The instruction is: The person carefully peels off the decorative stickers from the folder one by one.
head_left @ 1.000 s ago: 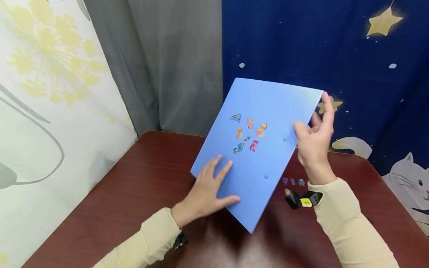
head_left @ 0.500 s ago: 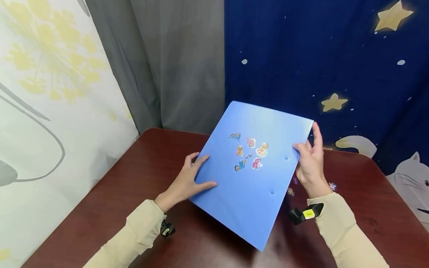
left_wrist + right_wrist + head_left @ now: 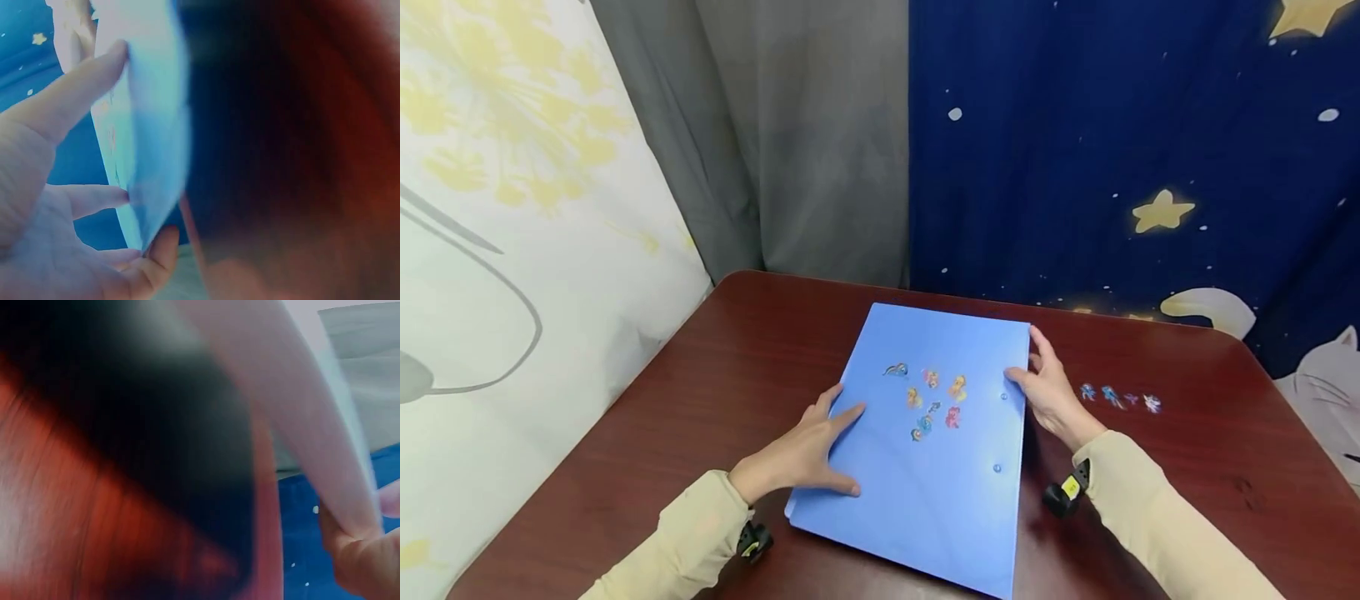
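a dark red table (image 3: 760, 350) spreads across the scene. above its middle, a blue folder (image 3: 936, 483) has come down from a steeper tilt, so it seems to be in the midst of being lowered; contact with the table is unclear. the left hand (image 3: 797, 454), fingers spread, grips its left edge; the right hand (image 3: 1051, 392) pinches the far right edge, thumb on top. cartoon stickers (image 3: 953, 417) dot the folder; four loose figures (image 3: 1110, 396) lie to the right.

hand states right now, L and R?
Left hand: holding the blue folder by its left edge.
Right hand: holding the same folder's right edge, thumb on the front.
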Available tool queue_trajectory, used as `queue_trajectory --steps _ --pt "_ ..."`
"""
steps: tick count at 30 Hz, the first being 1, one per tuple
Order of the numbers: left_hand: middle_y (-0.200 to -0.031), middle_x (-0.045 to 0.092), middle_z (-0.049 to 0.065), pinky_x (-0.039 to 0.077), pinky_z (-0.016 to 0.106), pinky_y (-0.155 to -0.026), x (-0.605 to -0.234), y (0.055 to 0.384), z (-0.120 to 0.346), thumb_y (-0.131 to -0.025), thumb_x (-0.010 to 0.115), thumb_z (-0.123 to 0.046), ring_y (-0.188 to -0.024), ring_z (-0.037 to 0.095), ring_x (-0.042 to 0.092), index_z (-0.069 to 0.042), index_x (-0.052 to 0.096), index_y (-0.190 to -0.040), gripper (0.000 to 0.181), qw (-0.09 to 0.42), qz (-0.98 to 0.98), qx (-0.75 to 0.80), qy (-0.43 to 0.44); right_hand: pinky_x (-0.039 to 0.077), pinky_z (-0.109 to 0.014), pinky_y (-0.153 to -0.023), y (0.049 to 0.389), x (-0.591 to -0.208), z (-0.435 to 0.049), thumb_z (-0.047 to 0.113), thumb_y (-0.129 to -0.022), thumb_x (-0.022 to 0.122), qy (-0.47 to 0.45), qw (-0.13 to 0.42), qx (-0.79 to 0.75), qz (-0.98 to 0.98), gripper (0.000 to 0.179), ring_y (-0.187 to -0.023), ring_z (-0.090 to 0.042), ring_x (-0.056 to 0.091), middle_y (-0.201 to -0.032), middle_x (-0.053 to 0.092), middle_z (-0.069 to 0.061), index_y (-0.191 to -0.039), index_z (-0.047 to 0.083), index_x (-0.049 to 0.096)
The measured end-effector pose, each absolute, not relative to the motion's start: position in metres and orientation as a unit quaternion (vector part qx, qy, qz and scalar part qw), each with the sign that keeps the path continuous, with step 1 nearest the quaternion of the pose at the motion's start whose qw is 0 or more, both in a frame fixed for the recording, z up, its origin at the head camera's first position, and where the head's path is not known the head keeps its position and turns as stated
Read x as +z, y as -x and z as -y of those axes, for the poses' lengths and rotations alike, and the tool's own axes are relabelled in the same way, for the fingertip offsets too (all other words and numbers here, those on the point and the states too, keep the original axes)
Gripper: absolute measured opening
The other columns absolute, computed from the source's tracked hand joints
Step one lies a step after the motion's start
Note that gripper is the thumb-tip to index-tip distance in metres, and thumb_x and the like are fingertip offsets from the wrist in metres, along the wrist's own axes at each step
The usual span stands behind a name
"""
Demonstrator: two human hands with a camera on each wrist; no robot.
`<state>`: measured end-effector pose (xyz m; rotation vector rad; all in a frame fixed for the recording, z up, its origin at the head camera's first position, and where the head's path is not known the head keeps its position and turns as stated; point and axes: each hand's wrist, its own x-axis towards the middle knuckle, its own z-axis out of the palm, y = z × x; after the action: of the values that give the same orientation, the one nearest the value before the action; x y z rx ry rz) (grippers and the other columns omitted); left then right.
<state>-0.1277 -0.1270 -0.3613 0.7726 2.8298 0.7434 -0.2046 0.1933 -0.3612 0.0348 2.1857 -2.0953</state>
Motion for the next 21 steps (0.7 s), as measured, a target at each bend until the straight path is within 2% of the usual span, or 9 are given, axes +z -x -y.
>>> queue_trajectory --steps 7,9,13,17,21 --pt "-0.138 0.013 0.029 0.041 0.047 -0.083 -0.371 0.126 0.128 -0.058 0.083 -0.031 -0.116 0.043 0.032 0.003 0.038 -0.132 0.093 0.103 -0.94 0.232 -0.226 0.033 -0.049 -0.092 0.22 -0.376 -0.191 -0.009 -0.082 0.052 0.033 0.118 -0.57 -0.812 0.086 -0.117 -0.043 0.034 -0.139 0.012 -0.03 -0.14 0.002 -0.011" --pt "-0.138 0.013 0.029 0.041 0.047 -0.083 -0.373 0.126 0.127 -0.058 0.082 -0.032 -0.116 0.042 0.032 0.002 0.038 -0.132 0.093 0.122 -0.942 0.229 -0.215 0.031 -0.049 -0.094 0.223 -0.377 -0.191 -0.006 -0.081 0.055 0.045 0.133 -0.532 -0.835 0.088 -0.121 -0.043 0.028 -0.141 0.007 -0.029 -0.139 -0.002 -0.01" --pt "-0.138 0.013 0.029 0.041 0.047 -0.083 -0.376 0.127 0.125 -0.06 0.081 -0.035 -0.116 0.043 0.032 0.001 0.037 -0.133 0.092 0.142 -0.943 0.219 -0.207 0.018 -0.05 -0.1 0.226 -0.379 -0.192 0.001 -0.08 0.061 0.056 0.153 -0.473 -0.866 0.091 -0.128 -0.041 0.01 -0.143 -0.003 -0.026 -0.138 -0.005 -0.008" --pt "-0.138 0.015 0.03 0.042 0.046 -0.082 -0.38 0.129 0.124 -0.061 0.079 -0.039 -0.115 0.044 0.032 0.0 0.038 -0.133 0.092 0.139 -0.944 0.205 -0.216 0.015 -0.051 -0.101 0.228 -0.383 -0.193 0.008 -0.078 0.065 0.059 0.16 -0.428 -0.887 0.091 -0.129 -0.041 0.007 -0.143 0.0 -0.028 -0.138 -0.008 -0.002" --pt "-0.136 0.019 0.03 0.042 0.045 -0.08 -0.385 0.131 0.124 -0.061 0.078 -0.044 -0.112 0.042 0.034 -0.001 0.04 -0.132 0.091 0.121 -0.946 0.188 -0.236 0.02 -0.052 -0.099 0.229 -0.388 -0.193 0.011 -0.077 0.066 0.071 0.145 -0.374 -0.913 0.084 -0.126 -0.043 0.017 -0.139 0.012 -0.032 -0.136 -0.013 0.01"
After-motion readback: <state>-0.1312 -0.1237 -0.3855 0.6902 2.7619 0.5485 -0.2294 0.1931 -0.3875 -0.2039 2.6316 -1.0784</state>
